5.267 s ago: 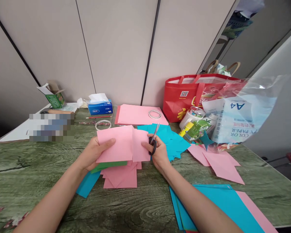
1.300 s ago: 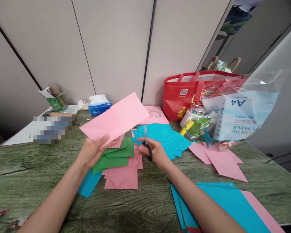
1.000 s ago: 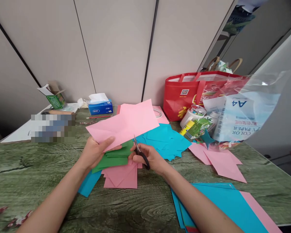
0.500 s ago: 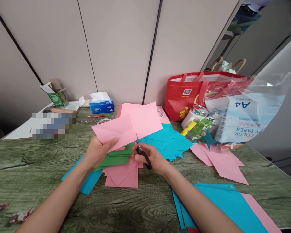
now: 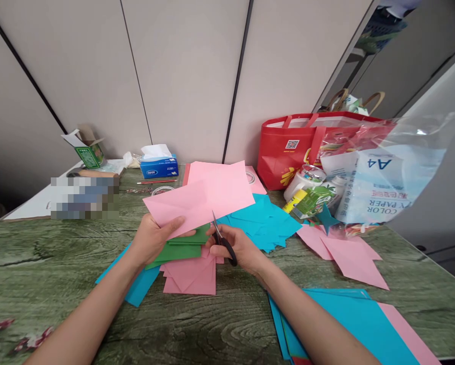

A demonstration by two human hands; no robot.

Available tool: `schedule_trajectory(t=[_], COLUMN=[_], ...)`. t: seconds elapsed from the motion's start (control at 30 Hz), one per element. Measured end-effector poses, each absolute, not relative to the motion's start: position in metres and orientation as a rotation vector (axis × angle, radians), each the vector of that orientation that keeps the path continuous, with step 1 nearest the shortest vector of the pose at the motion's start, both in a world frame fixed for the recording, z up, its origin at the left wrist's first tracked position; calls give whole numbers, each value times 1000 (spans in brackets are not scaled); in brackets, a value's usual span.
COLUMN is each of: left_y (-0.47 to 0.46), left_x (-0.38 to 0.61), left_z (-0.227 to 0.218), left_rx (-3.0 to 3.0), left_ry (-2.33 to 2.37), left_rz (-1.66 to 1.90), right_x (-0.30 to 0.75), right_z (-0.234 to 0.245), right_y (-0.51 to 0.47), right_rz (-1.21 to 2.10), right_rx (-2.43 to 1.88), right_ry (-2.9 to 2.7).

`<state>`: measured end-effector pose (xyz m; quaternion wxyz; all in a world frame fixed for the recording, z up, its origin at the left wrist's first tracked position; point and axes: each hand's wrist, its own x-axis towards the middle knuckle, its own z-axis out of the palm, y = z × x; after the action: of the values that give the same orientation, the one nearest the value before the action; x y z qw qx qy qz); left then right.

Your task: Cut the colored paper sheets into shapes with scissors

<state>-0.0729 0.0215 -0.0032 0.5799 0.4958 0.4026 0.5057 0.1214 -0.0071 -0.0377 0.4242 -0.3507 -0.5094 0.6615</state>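
My left hand is closed on a sheet of pink paper, thumb on top and fingers underneath. Black-handled scissors are in my right hand, with their blades pointing away from me at the paper's near right edge. Whether the blades touch the paper I cannot tell. Below my hands lie green paper pieces, pink paper pieces and blue paper. Beyond the scissors is a loose pile of blue paper pieces.
At the back stand a blue tissue box, a green carton and a red bag. A clear paper packet leans at right, behind pink pieces. Blue sheets lie under my right forearm. A pencil lies before the tissues.
Almost nothing differs. The scissors and the pink paper show only a very slight shift, and both hands keep their hold.
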Motion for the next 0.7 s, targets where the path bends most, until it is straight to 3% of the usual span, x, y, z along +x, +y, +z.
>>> schedule_trajectory(t=[0.7], left_y=[22], left_x=[-75], left_z=[-4], left_rx=[1126], left_ry=[933], left_rz=[1151], right_x=[120], right_z=[-36], right_y=[-7], right_rz=[1622], right_rx=[-920], right_ry=[-1292])
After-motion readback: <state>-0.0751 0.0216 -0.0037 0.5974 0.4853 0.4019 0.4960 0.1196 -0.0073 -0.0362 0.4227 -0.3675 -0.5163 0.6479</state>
